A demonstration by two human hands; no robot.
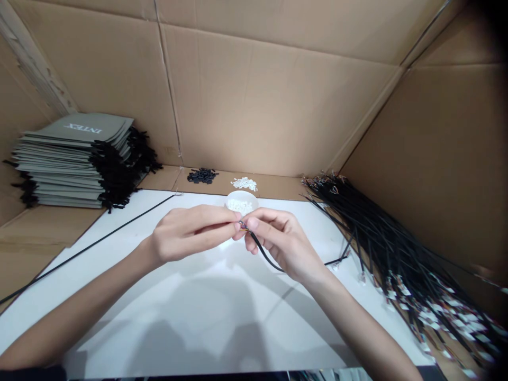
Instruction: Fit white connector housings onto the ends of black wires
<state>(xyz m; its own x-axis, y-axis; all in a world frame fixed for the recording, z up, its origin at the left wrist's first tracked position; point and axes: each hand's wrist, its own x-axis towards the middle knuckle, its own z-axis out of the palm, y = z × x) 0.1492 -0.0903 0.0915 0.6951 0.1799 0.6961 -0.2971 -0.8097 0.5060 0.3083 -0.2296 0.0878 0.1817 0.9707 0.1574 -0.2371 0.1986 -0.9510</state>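
My left hand (194,230) and my right hand (281,238) meet over the white table, just in front of a white bowl. A black cable (260,247) ends in thin coloured wires (243,225) between my fingertips. With thumb and forefinger, my right hand grips the cable near where the wires come out; the cable curves down and passes behind that hand. My left hand pinches the wire ends between its fingertips, which hide the tips. White pieces (241,206), small and many, fill the bowl (229,198) behind my fingers.
A large bundle of black cables (381,233) with white connectors lies right. Black tube pieces (202,175) and white pieces (245,183) lie in piles at the back. Grey INTEX sleeves (67,164) are stacked left; a single cable (99,241) crosses nearby. Cardboard walls (278,100) surround the table.
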